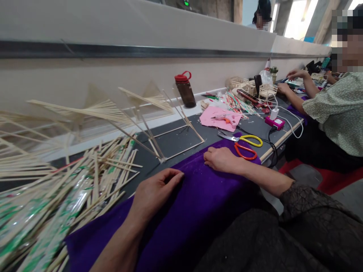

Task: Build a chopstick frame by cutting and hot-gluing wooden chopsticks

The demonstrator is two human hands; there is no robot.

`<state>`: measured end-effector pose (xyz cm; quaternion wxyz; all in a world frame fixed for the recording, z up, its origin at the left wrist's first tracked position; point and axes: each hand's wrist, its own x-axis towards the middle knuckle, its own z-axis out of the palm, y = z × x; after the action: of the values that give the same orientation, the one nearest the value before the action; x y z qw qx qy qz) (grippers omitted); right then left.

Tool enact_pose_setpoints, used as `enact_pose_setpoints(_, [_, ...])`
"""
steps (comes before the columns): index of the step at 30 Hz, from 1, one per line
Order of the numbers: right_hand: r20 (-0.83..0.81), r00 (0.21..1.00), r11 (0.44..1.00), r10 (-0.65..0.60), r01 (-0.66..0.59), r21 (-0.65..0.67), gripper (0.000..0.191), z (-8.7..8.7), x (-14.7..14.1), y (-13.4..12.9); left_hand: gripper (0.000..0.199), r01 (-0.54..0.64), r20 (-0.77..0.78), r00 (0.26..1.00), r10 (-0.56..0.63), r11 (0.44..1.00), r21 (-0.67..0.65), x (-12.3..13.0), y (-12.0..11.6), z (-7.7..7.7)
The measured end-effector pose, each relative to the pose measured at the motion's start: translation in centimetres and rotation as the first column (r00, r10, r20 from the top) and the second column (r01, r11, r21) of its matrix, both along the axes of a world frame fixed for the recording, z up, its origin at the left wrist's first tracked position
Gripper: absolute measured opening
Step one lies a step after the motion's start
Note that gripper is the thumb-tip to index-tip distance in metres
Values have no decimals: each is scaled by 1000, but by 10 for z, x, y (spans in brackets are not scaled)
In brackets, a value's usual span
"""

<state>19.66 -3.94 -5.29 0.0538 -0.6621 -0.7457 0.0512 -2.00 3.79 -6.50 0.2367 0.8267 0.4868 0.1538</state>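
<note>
A purple cloth [195, 196] lies over the front edge of the dark grey table and hangs towards my lap. My left hand [154, 190] is on the cloth, thumb and fingers drawn together at its upper part. Further right, my right hand [222, 159] has its fingers curled against the same cloth. Just beyond my right hand are scissors [245, 145] with one yellow and one red handle. A thin stick frame [184, 151] stands behind my hands, joined to fanned, twisted rows of sticks [93, 111].
Bamboo sticks and green-printed plastic wrappers [70, 200] pile up at left. A dark bottle [185, 90] with a red lid stands by the partition. A glue gun [224, 118] lies on pink paper [205, 118]. A magenta power adapter [274, 123] has cables. Another person [337, 109] sits at right.
</note>
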Motion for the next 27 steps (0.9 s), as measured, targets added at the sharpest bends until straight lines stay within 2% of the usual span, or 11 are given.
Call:
enact_pose_setpoints(4, [61, 998, 1000, -17, 16, 11, 30, -3, -5, 2, 36, 5, 15, 1000, -5, 1000, 2, -1, -1, 2])
enact_pose_setpoints(9, [27, 997, 997, -68, 67, 27, 32, -6, -3, 4, 35, 13, -17, 1000, -13, 1000, 16, -1, 0, 3])
enact_pose_setpoints(12, [-50, 995, 994, -90, 93, 62, 30, -4, 0, 0, 38, 17, -22, 1000, -17, 1000, 14, -1, -2, 3])
enact_pose_setpoints(19, [-283, 956, 975, -71, 127, 182, 17, -5, 18, -14, 44, 0, 115, 993, -5, 999, 42, 1, -8, 0])
enact_pose_setpoints(23, [-330, 941, 925, -73, 188, 330, 14, 11, 46, -13, 41, 6, 121, 993, -8, 1000, 13, 1, -10, 1])
enact_pose_setpoints(27, [-274, 954, 837, -117, 244, 490, 16, 48, 75, -6, 42, 25, 118, 993, -23, 1000, -11, 2, -11, 1])
